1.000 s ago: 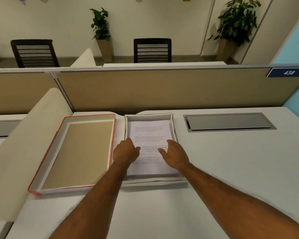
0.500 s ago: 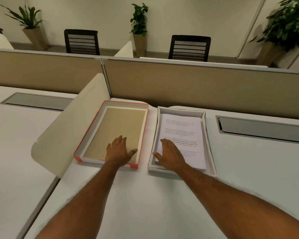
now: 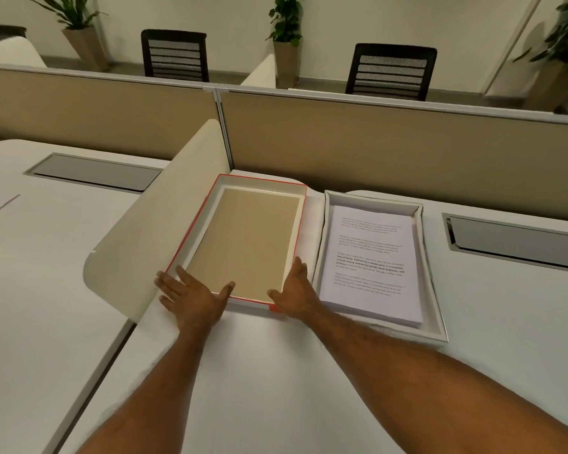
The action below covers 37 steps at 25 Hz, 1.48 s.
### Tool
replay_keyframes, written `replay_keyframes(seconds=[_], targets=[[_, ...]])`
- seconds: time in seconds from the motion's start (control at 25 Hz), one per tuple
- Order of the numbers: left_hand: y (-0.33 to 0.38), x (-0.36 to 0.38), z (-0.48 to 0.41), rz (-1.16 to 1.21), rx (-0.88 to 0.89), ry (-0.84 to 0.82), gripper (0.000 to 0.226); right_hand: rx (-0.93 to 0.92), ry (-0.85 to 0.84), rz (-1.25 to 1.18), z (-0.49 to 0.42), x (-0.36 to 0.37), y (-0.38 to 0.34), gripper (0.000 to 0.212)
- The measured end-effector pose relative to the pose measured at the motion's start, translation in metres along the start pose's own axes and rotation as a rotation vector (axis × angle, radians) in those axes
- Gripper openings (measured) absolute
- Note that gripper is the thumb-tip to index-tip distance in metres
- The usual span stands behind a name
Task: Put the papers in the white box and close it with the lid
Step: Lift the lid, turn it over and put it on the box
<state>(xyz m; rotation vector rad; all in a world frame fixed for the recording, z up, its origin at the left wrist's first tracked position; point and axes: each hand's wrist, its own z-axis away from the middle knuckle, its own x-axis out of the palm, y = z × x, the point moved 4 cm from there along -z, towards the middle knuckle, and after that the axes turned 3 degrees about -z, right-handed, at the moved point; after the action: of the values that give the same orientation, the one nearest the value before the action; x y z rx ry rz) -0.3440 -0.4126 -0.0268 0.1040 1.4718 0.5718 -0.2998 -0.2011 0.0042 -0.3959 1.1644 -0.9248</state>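
Both hands, left hand (image 3: 191, 298) and right hand (image 3: 294, 294), lie open at the near corners of the red-edged rectangular cardboard lid (image 3: 248, 239), gripping nothing; lifted unevenly, it could tip or catch the rim of the shallow white box (image 3: 435, 326) just beside, where the stacked printed papers (image 3: 371, 262) lie.

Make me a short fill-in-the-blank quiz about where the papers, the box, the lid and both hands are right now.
1. The papers lie inside the ____ box.
2. The lid lies open side up, its outer edge coloured ____.
3. Both the left hand and the right hand are at the ____.
4. The lid lies to the ____ of the box.

Missing words: white; red; lid; left
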Motion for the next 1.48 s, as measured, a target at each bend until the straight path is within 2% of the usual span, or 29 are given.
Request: replay_keyframes(seconds=[0.08, 0.2, 0.32, 0.4, 0.44, 0.6, 0.72, 0.8, 0.88, 1.0, 1.08, 1.16, 1.24, 1.32, 1.48], targets=[[-0.003, 0.002, 0.002, 0.163, -0.074, 0.005, 0.127, 0.008, -0.018, 0.065, 0.0, 0.006, 0.002, 0.098], [-0.001, 0.003, 0.001, 0.458, -0.212, 0.042, 0.11, -0.002, 0.025, 0.053, 0.0, 0.009, 0.002, 0.088], [0.003, 0.0, 0.001, 0.547, -0.495, -0.01, 0.089, 0.004, 0.069, -0.045, 0.003, 0.005, 0.006, 0.086], [0.002, -0.002, 0.001, 0.629, -0.589, 0.013, 0.068, -0.015, 0.099, -0.116, 0.006, 0.0, 0.009, 0.084], [0.003, -0.003, 0.003, 0.7, -0.59, 0.041, 0.065, -0.035, 0.114, -0.15, 0.009, -0.003, 0.009, 0.083], [0.025, -0.006, 0.015, 1.178, -0.373, 0.075, 0.086, -0.094, 0.184, -0.259, 0.019, -0.01, 0.015, 0.077], [0.052, -0.017, 0.024, 1.252, -0.175, 0.039, 0.1, -0.104, 0.197, -0.322, 0.026, -0.014, 0.024, 0.075], [0.063, -0.027, 0.03, 1.261, -0.096, 0.043, 0.097, -0.095, 0.176, -0.336, 0.028, -0.019, 0.028, 0.069], [0.073, -0.041, 0.037, 1.215, 0.025, 0.105, 0.077, -0.079, 0.171, -0.222, 0.031, -0.027, 0.022, 0.066], [0.095, -0.059, 0.052, 1.12, 0.214, 0.169, 0.073, -0.125, 0.243, -0.015, 0.038, -0.054, -0.019, 0.091], [0.113, -0.069, 0.068, 1.012, 0.361, 0.219, 0.076, -0.288, 0.205, -0.172, 0.045, -0.074, -0.069, 0.099], [0.132, -0.072, 0.08, 0.801, 0.514, 0.253, 0.076, -0.386, 0.179, -0.39, 0.053, -0.095, -0.11, 0.101], [0.142, -0.068, 0.091, 0.612, 0.559, 0.244, 0.076, -0.356, 0.284, -0.527, 0.058, -0.116, -0.128, 0.101], [0.146, -0.064, 0.097, 0.551, 0.576, 0.209, 0.075, -0.285, 0.406, -0.595, 0.063, -0.128, -0.123, 0.093], [0.157, -0.063, 0.102, 0.424, 0.847, 0.248, 0.077, -0.252, 0.536, -0.774, 0.073, -0.144, -0.086, 0.067]])
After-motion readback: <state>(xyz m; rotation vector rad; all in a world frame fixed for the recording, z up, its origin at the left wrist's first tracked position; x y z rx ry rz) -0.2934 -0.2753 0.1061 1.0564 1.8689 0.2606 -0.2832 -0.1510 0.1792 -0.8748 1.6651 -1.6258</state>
